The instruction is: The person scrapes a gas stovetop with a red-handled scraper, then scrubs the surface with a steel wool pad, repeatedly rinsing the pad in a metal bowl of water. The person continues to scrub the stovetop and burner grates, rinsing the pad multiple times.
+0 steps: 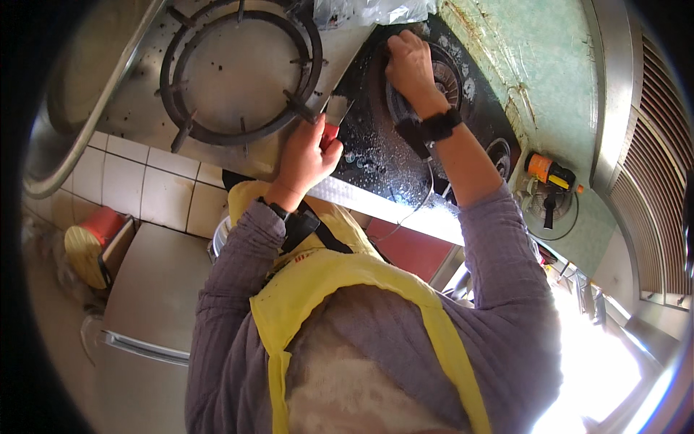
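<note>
In my left hand (312, 152) is a scraper with a red handle (328, 134) and a flat metal blade (338, 108). Its blade lies over the left edge of a black gas cooktop (368, 146) wet with foam and droplets. My right hand (409, 65) is curled over the rim of the far burner (445, 81); whatever may be under its fingers is hidden. Dark bands circle both wrists, and a thin cable (428, 190) hangs by the right one. Left of the scraper, a large cast-iron pan support (168, 92) rests on the stainless steel counter (233, 70).
Clear plastic (374, 12) lies behind the cooktop. A smaller burner (497, 154) sits at its right end, near a bottle with an orange label (539, 166). Grimy green wall (520, 49) and a slatted range hood (661, 108) border the right. A steel refrigerator (152, 293) stands lower left.
</note>
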A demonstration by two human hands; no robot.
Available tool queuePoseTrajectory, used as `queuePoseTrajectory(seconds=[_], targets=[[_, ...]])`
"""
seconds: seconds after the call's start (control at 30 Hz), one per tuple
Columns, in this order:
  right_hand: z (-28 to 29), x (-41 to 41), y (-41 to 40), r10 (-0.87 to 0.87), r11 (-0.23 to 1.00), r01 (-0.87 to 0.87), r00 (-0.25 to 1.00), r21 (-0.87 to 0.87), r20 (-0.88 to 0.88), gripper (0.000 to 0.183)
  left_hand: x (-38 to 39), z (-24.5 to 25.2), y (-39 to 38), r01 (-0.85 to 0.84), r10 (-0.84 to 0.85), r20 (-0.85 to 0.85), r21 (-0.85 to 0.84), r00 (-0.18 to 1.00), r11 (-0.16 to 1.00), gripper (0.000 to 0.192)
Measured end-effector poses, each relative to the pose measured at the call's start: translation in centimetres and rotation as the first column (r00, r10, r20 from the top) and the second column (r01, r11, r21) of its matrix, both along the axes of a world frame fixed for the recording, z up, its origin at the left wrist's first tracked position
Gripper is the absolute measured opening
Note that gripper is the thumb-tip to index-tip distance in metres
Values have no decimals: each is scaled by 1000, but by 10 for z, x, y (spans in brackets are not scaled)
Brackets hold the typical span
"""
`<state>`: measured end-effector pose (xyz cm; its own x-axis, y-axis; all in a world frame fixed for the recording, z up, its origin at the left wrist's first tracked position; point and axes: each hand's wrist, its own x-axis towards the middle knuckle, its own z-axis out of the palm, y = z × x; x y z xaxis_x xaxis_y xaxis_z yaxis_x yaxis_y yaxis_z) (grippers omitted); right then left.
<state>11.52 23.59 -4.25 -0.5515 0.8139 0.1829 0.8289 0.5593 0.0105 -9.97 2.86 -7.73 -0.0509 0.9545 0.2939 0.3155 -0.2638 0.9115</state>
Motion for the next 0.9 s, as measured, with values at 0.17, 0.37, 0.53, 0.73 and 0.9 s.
queuePoseTrajectory(seconds=[0.17, 0.37, 0.53, 0.73, 0.9], targets=[[-5, 32, 28, -253, 967, 254, 967, -25, 30, 13, 1, -5, -2, 3, -3, -29, -7, 1000, 1000, 40], [-1, 73, 61, -81, 990, 78, 996, -119, -21, 17, 1, -5, -3, 24, -24, 0, 13, 1000, 1000, 48], [13, 77, 58, -244, 947, 255, 967, -195, 79, 19, -1, 1, -2, 47, -48, -16, -56, 999, 997, 44], [15, 106, 59, 30, 955, -81, 983, -284, -181, 13, 0, 6, -1, 38, -37, 11, -142, 999, 989, 21], [26, 111, 52, -84, 956, 48, 990, -289, -116, 16, 0, 9, -2, 35, -28, 40, -172, 999, 985, 30]])
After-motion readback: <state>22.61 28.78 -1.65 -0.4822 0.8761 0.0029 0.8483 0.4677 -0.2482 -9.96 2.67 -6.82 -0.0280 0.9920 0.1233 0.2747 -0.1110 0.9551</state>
